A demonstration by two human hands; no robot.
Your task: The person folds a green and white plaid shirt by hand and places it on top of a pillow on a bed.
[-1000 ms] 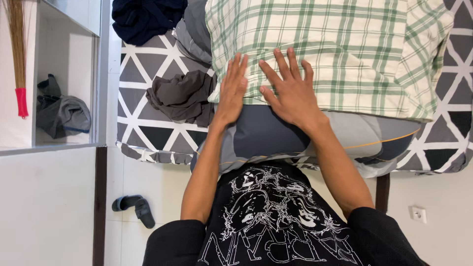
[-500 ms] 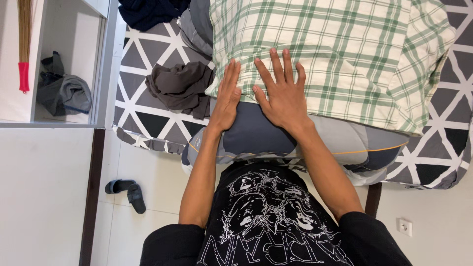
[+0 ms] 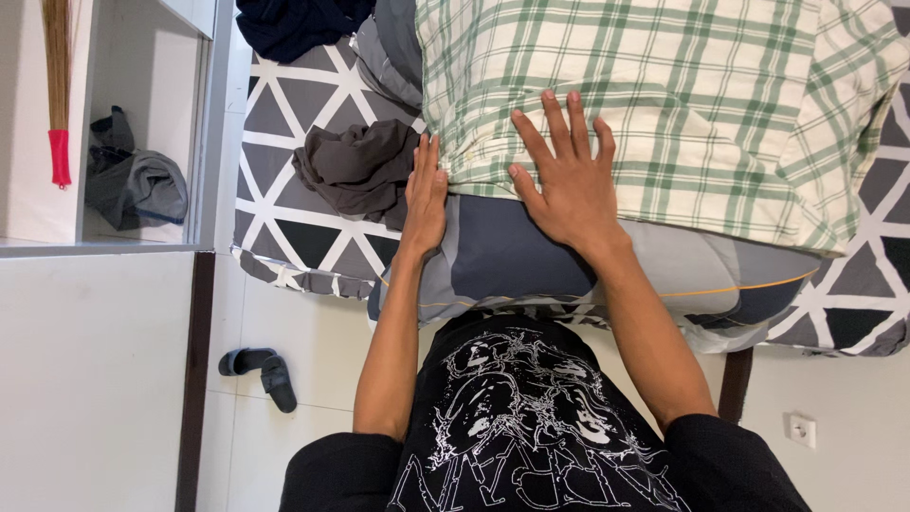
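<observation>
Checked shirt (image 3: pixel 654 104) lies on the bed (image 3: pixel 303 199); right hand (image 3: pixel 569 185) presses flat on it, fingers spread, left hand (image 3: pixel 425 194) flat along its edge, neither gripping.

a crumpled grey cloth (image 3: pixel 355 171) lies just beside my left hand (image 3: pixel 426 194). right of my right hand (image 3: pixel 567 180) the checked shirt (image 3: pixel 682 104) is flat and open.

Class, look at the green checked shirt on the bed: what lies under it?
Under the checked shirt, a grey and dark blue pillow shows at its near edge. How far it reaches underneath is covered.
</observation>
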